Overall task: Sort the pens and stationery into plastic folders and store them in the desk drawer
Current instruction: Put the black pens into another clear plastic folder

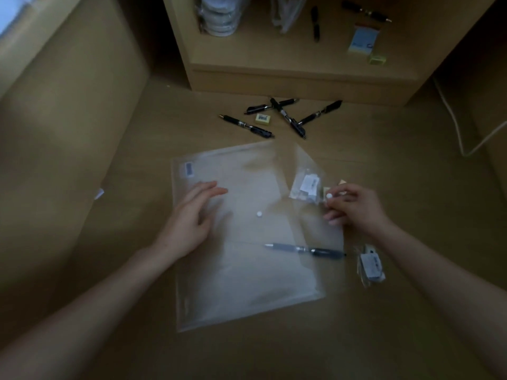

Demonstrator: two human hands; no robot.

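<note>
A clear plastic folder [241, 270] lies flat on the wooden surface in front of me. Its flap [299, 171] is lifted to the right, and my right hand [354, 207] pinches the flap's white snap button. My left hand [192, 218] rests flat on the folder's left side with straight fingers. One dark pen [304, 249] lies inside the folder near its right edge. A small clear packet [306, 186] sits under the flap. Several black pens [288, 116] and a yellow eraser [262, 118] lie scattered beyond the folder.
Another small packet [370, 266] lies right of the folder. The shelf unit [301, 78] behind holds a pen [315, 23], a sticky note pad [363, 39], a yellow block [378, 59], a stack of tape rolls [219, 15] and a plastic bag. A white cable [455, 124] runs down the right.
</note>
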